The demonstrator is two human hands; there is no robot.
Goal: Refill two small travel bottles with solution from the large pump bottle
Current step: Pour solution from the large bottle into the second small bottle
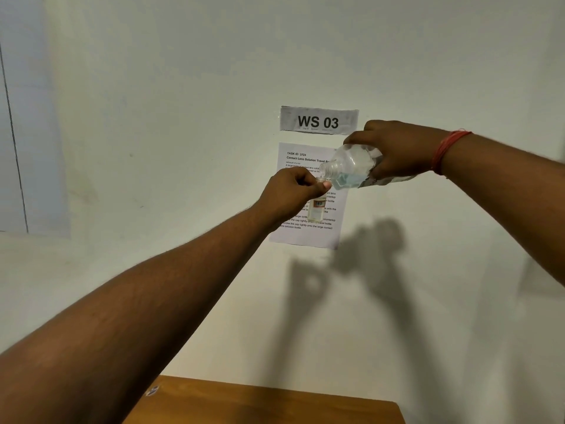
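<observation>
Gripping the large bottle (351, 166) around its body, fingers of the right hand (394, 148) curled over the top and thumb beneath, with a red thread band (449, 151) on the wrist behind. Pinching a small travel bottle (316, 206) at its neck between thumb and curled fingers of the left hand (293, 191), presumably to keep the narrow opening steady just under the bigger mouth. Held high in front of the wall (153, 117), well above the wooden table (275, 402), probably for a clear line of sight on the pour. Tipped close to horizontal, long axis running right to left, open threaded mouth pointing left and slightly down toward the small neck; no pump head visible on it. Pooled in the lower side of the tilted body, pale blue liquid reaching toward the shoulder. Hanging roughly upright below the left fingers, long axis vertical, opening up, mostly hidden by the hand and faint against the printed task sheet (308, 228). Cannot tell whether liquid is crossing between the two mouths. Taped above the sheet, a "WS 03" label (319, 121). Only one travel bottle in view; judged as mid-pour on it.
</observation>
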